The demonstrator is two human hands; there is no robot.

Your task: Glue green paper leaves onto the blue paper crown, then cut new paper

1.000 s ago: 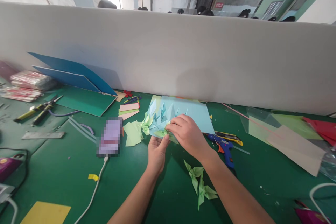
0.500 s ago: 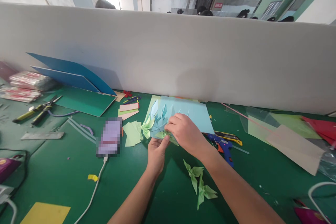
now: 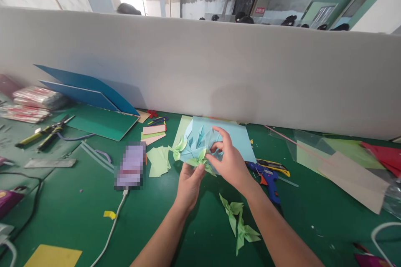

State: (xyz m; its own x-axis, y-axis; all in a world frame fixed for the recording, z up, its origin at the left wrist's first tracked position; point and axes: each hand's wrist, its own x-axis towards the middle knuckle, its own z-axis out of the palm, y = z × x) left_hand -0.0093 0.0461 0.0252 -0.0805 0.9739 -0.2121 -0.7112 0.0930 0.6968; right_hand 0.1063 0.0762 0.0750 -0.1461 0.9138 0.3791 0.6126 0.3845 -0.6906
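Observation:
My left hand (image 3: 189, 187) pinches a light-green folded paper flower (image 3: 199, 159) between thumb and fingers. Just right of it, my right hand (image 3: 230, 160) has its fingers spread; its thumb tip is at the flower's edge, and I cannot tell if it touches. Beyond the hands are light-blue folded paper pieces (image 3: 196, 139), partly hidden by my fingers. Another green paper flower (image 3: 178, 149) adjoins them on the left. Behind lies a pale blue sheet (image 3: 239, 137). Nearer to me, two more green folded paper flowers (image 3: 241, 223) rest on the table by my right forearm.
Right of my hands lie a blue glue gun (image 3: 267, 179) and a yellow utility knife (image 3: 275, 167). On the left are green paper pieces (image 3: 159, 162), a phone (image 3: 130, 166) on a white cable, pliers (image 3: 50, 133) and blue boards (image 3: 84, 87). A white partition (image 3: 188, 66) runs behind.
My right hand's fingers have spread from a closed pinch over the green flower and shifted slightly right. My left hand still holds the flower, which now shows more fully.

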